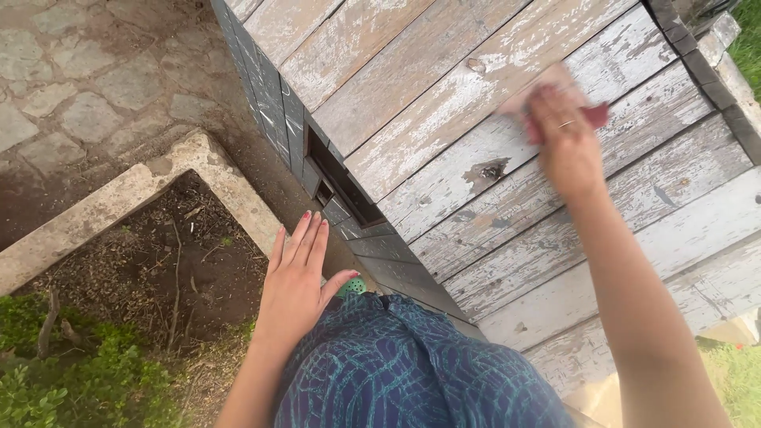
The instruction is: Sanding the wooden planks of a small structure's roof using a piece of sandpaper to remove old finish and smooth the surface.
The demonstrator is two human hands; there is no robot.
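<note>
the right hand (564,136) pressed a blurred, half-hidden sanding sheet (555,87) under its fingers on the weathered planks (444,103), upper right; the left hand (295,287) hung free, fingers loosely spread.

Two hands (295,279), one sandpaper sheet (547,91)

The wooden planks (491,103) look old and rough, with grey paint peeling off in flakes. The sheet (555,83) under the right hand (567,143) looks like dull, gritty sandpaper. The paving (71,87) is rough stone, and the blue skirt (412,372) is soft cloth.
</note>
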